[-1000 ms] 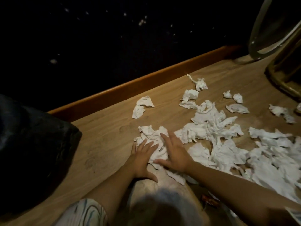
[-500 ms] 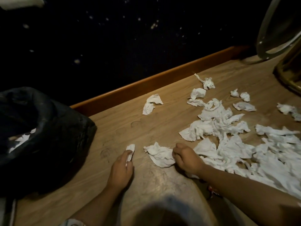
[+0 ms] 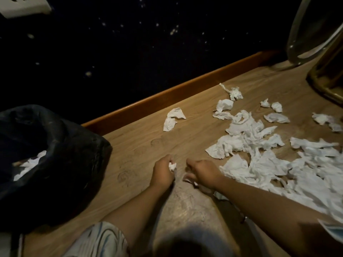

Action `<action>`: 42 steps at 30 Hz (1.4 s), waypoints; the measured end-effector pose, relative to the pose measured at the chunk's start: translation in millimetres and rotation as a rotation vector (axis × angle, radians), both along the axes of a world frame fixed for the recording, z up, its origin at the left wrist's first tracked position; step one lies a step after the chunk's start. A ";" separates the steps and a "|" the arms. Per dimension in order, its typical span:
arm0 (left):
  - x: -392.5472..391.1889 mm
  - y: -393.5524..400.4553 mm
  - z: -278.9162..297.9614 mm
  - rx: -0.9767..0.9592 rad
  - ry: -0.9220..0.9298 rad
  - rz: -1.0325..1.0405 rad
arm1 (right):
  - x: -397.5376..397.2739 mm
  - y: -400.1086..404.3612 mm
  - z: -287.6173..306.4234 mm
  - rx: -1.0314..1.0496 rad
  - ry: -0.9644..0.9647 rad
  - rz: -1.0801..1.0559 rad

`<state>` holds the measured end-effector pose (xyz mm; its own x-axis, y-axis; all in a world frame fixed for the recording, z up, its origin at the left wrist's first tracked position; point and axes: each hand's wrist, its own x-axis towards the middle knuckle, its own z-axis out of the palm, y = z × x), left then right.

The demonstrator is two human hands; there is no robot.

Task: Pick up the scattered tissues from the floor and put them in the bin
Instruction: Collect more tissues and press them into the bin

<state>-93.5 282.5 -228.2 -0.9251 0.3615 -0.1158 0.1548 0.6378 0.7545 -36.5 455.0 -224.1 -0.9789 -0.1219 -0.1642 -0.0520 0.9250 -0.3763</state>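
Observation:
Many crumpled white tissues [image 3: 269, 164] lie spread over the wooden floor [image 3: 141, 145] on the right. One lone tissue [image 3: 173, 118] sits apart near the skirting. A bin lined with a black bag [image 3: 89, 145] stands at the left, with white tissues [image 3: 27, 164] inside it. My left hand [image 3: 163, 173] is closed around a small tissue wad [image 3: 172, 166] just above the floor. A short gap to the right, my right hand [image 3: 203, 173] is curled into a fist at the pile's near edge. White slivers show beneath its fingers.
A wooden skirting board [image 3: 167, 97] runs along a dark speckled wall. A white wall socket [image 3: 22, 6] is at top left. A curved glass and metal piece [image 3: 311, 34] and a wooden furniture base [image 3: 330, 76] stand at top right. My knee [image 3: 185, 210] fills the bottom centre.
The large tissue that lay in front of my right hand is no longer on the floor. My right fist has drawn closer to my left hand, which still holds its wad.

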 end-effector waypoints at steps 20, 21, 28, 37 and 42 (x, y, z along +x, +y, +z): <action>-150.6 53.4 -9.7 -0.235 0.051 -0.171 | -89.6 31.0 -4.5 -0.708 0.257 -1.035; -161.5 60.9 -10.2 -0.296 0.087 -0.203 | -96.7 33.5 -4.8 -0.753 0.274 -1.086; -195.3 74.8 -21.5 -0.418 0.113 -0.297 | -111.2 39.4 -12.0 -0.785 0.261 -1.170; -152.2 28.6 -28.4 -0.313 0.238 -0.297 | -114.6 15.3 -0.1 -0.615 0.109 -1.025; -152.2 13.6 20.8 -0.147 0.245 -0.036 | -116.5 -7.0 32.3 -0.833 0.037 -0.971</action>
